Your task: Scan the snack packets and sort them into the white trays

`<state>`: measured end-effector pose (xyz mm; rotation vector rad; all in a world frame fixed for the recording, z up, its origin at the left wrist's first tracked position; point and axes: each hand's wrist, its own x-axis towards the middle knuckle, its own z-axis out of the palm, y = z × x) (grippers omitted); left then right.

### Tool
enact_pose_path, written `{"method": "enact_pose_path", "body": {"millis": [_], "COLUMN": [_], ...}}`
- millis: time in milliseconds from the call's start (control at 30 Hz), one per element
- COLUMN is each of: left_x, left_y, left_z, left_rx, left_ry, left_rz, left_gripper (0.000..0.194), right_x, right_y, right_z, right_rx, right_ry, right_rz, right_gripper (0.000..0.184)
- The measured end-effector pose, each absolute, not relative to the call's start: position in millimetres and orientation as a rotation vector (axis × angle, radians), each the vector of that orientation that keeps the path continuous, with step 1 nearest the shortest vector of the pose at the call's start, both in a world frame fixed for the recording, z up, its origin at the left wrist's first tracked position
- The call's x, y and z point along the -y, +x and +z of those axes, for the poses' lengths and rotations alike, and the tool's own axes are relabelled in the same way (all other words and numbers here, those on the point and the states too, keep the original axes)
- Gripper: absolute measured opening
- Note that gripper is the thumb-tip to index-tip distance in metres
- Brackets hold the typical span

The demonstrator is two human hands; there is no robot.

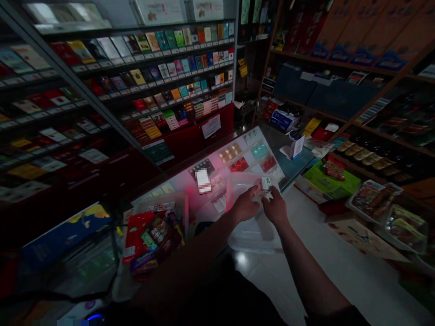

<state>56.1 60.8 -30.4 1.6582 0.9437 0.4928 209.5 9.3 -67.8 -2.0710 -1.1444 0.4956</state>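
A small white packet with a green mark (266, 183) is held at the fingertips of both hands, above the far part of a translucent plastic bin (254, 235). My left hand (246, 203) reaches in from the left, its fingers closed at the packet's near-left edge. My right hand (276, 208) pinches the packet from below and the right. The bin's inside looks bare where it shows between my forearms. What print the packet carries is too small and dim to read.
A glass display counter (217, 181) with small boxes lies beyond the bin. A second bin (185, 217) of bagged snacks (158, 235) stands left. Shelves of cigarette packs (163, 72) line the back. Trays of packaged food (374, 199) and a green box (331, 179) are right.
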Motion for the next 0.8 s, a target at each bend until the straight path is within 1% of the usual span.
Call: {"method": "enact_pose_path", "body": {"millis": [233,333,533,600,733,800], "left_x": [-31,-18,9,17,32,40], "left_y": [-24,-67,-155,-186,-246,-271], "left_z": [19,32,32,30,26,23], "left_rx": [-0.995,-1.116,-1.240,-1.293,-1.580,-1.690], "left_ry": [1.608,1.581,1.514,1.524,1.552,1.566], "left_rz": [0.577,0.577,0.648,0.665,0.700,0.722], "left_gripper": [0.066,0.060,0.050,0.046,0.040,0.043], "right_x": [15,22,30,32,37,41], "right_y": [206,193,137,110,52,20], "right_z": [-63,-53,-24,-14,2,8], "right_rx": [1.203,1.236,1.333,1.379,1.518,1.597], "right_ry": [-2.120,-2.091,-1.983,-1.924,-1.757,-1.696], "right_rz": [0.414,0.356,0.374,0.396,0.437,0.487], "right_gripper": [0.078,0.076,0.072,0.068,0.056,0.051]}}
